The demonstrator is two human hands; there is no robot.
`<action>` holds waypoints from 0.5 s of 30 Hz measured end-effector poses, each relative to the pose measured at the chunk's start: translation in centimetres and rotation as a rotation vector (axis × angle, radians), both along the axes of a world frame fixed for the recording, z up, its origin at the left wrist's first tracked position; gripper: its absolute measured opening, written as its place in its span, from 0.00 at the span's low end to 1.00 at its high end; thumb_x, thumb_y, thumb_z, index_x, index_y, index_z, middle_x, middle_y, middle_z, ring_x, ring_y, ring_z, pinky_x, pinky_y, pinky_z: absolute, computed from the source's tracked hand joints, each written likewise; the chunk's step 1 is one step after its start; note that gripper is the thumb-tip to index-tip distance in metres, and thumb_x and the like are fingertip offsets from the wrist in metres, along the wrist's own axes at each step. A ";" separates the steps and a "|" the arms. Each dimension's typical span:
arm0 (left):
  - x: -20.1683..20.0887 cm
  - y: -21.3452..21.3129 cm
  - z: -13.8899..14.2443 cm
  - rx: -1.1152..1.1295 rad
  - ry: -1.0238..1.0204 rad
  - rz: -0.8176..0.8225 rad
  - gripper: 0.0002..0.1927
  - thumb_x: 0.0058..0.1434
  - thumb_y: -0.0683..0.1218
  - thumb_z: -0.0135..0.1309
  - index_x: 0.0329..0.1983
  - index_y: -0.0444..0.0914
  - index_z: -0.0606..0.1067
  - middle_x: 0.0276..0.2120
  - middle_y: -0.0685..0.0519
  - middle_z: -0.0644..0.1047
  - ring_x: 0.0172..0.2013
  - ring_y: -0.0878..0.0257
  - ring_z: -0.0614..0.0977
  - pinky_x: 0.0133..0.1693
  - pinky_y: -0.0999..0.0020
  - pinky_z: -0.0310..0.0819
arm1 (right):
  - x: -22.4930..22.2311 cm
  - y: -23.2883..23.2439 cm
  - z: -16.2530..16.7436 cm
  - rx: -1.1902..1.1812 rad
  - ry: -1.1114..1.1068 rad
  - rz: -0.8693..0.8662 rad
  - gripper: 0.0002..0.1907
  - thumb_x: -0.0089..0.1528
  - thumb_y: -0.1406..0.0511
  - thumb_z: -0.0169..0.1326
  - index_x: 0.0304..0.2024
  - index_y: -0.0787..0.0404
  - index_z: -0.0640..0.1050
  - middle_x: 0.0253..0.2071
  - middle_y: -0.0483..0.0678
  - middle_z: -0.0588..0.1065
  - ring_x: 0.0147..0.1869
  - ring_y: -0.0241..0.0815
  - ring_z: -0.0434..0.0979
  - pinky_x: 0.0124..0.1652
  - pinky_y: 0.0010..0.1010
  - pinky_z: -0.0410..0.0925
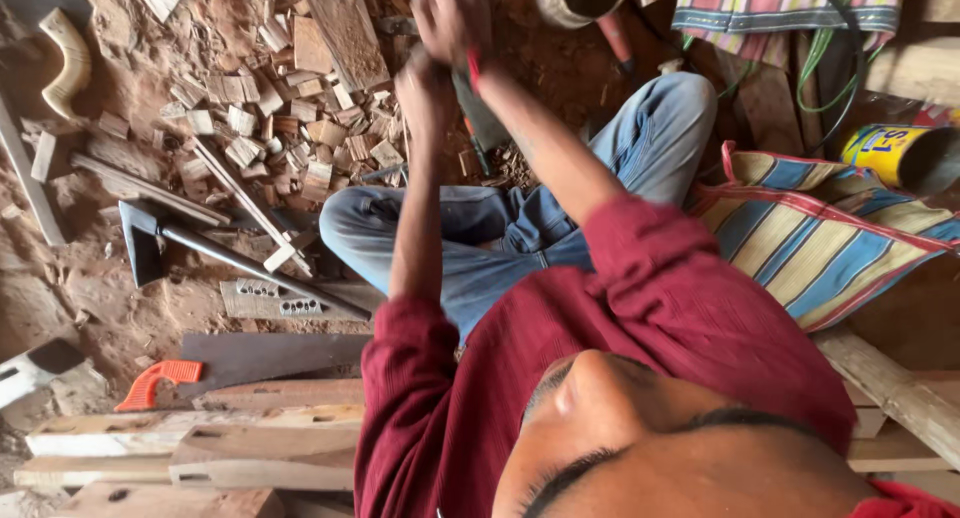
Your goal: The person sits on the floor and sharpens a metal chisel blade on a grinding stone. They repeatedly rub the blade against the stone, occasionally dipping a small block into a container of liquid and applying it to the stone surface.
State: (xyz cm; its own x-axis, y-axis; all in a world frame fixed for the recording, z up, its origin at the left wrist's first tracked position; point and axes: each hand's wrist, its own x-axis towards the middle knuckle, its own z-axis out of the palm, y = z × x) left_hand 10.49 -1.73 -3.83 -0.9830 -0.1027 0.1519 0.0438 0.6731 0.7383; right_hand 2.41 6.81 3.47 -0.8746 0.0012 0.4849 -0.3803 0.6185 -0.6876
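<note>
Person seated cross-legged on sawdust floor. Left hand [425, 93] and right hand [450, 18], both blurred, are closed together on a dark tool [480, 113] just beyond the knees; exact grip unclear. Wood offcuts [270, 108] lie beside that tool, an adze [150, 238] nearer.

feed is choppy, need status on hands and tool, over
Left hand and right hand raised close together, blurred. Dark tool just below them, grip unclear. Wood chips beyond; adze and saw lie apart, untouched.

One handsaw [160, 378]; one adze [145, 240]; two cans [905, 156]
</note>
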 end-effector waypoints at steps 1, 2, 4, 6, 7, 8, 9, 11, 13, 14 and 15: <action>1.4 0.6 0.5 0.074 -0.017 -0.034 0.01 0.63 0.37 0.54 0.36 0.35 0.76 0.28 0.47 0.82 0.24 0.55 0.84 0.28 0.63 0.79 | 2.0 0.9 0.1 0.007 -0.021 -0.013 0.11 0.64 0.59 0.58 0.30 0.55 0.76 0.22 0.48 0.76 0.25 0.50 0.78 0.27 0.40 0.71; 3.7 1.1 0.7 0.147 -0.049 -0.063 0.05 0.63 0.37 0.54 0.41 0.34 0.76 0.29 0.46 0.82 0.24 0.54 0.84 0.28 0.63 0.80 | 3.8 1.5 0.0 0.012 -0.066 -0.022 0.11 0.64 0.59 0.57 0.30 0.56 0.75 0.22 0.49 0.76 0.25 0.51 0.78 0.27 0.40 0.71; 5.6 1.8 0.5 0.117 0.181 -0.050 0.05 0.58 0.37 0.55 0.38 0.36 0.76 0.32 0.40 0.80 0.31 0.43 0.83 0.32 0.55 0.78 | 5.0 2.1 -0.6 0.006 -0.110 -0.045 0.11 0.64 0.59 0.57 0.29 0.56 0.75 0.22 0.50 0.76 0.25 0.52 0.78 0.26 0.41 0.71; 4.6 1.9 -0.3 0.132 0.115 -0.035 0.05 0.58 0.37 0.55 0.37 0.35 0.76 0.30 0.39 0.79 0.31 0.42 0.82 0.32 0.52 0.76 | 3.9 2.0 -1.5 0.007 -0.091 -0.050 0.11 0.64 0.59 0.57 0.29 0.57 0.75 0.22 0.51 0.75 0.26 0.53 0.78 0.26 0.41 0.70; 3.4 1.4 -0.8 0.133 0.075 -0.030 0.05 0.57 0.37 0.55 0.37 0.35 0.76 0.29 0.38 0.79 0.30 0.41 0.81 0.32 0.51 0.76 | 2.3 1.6 -1.9 0.011 -0.068 -0.051 0.11 0.64 0.59 0.56 0.29 0.57 0.75 0.22 0.51 0.75 0.26 0.53 0.78 0.26 0.42 0.70; 0.9 0.9 -1.3 0.064 0.033 -0.040 0.03 0.59 0.36 0.55 0.35 0.35 0.76 0.29 0.38 0.78 0.30 0.41 0.81 0.32 0.50 0.75 | 0.1 1.1 -2.1 0.011 -0.032 -0.052 0.12 0.64 0.60 0.56 0.28 0.57 0.75 0.22 0.52 0.75 0.26 0.54 0.78 0.26 0.42 0.70; -2.0 0.5 -1.1 -0.004 -0.006 -0.040 0.02 0.60 0.36 0.54 0.34 0.35 0.76 0.28 0.38 0.78 0.29 0.42 0.81 0.31 0.50 0.75 | -1.7 0.5 -2.0 0.008 0.002 -0.047 0.12 0.64 0.60 0.56 0.28 0.57 0.75 0.22 0.52 0.75 0.26 0.54 0.78 0.26 0.42 0.70; -3.7 0.0 0.4 0.001 -0.036 -0.025 0.02 0.60 0.36 0.54 0.32 0.35 0.76 0.28 0.38 0.78 0.29 0.41 0.81 0.31 0.50 0.75 | -4.2 -0.3 0.0 -0.021 -0.014 -0.020 0.12 0.64 0.60 0.56 0.28 0.58 0.75 0.22 0.53 0.75 0.26 0.55 0.78 0.26 0.43 0.70; -4.2 -0.1 0.8 0.122 0.155 -0.024 0.01 0.59 0.37 0.54 0.33 0.35 0.76 0.29 0.38 0.78 0.31 0.41 0.81 0.32 0.51 0.76 | -4.4 -0.2 -0.2 -0.045 -0.008 -0.012 0.12 0.64 0.60 0.55 0.27 0.58 0.75 0.22 0.54 0.75 0.26 0.56 0.78 0.26 0.44 0.70; -3.3 0.2 1.7 0.080 0.126 -0.015 0.01 0.58 0.38 0.55 0.33 0.35 0.76 0.29 0.39 0.78 0.30 0.41 0.81 0.32 0.50 0.76 | -3.4 0.2 0.3 -0.062 -0.003 -0.015 0.13 0.64 0.60 0.55 0.27 0.58 0.75 0.22 0.55 0.75 0.26 0.57 0.78 0.26 0.44 0.70; -1.2 0.7 2.4 0.040 0.079 0.001 0.01 0.58 0.38 0.56 0.33 0.36 0.76 0.28 0.40 0.78 0.30 0.41 0.81 0.32 0.49 0.76 | -1.9 0.6 0.5 -0.069 0.007 -0.018 0.13 0.64 0.61 0.55 0.27 0.59 0.74 0.22 0.55 0.75 0.26 0.57 0.78 0.26 0.45 0.70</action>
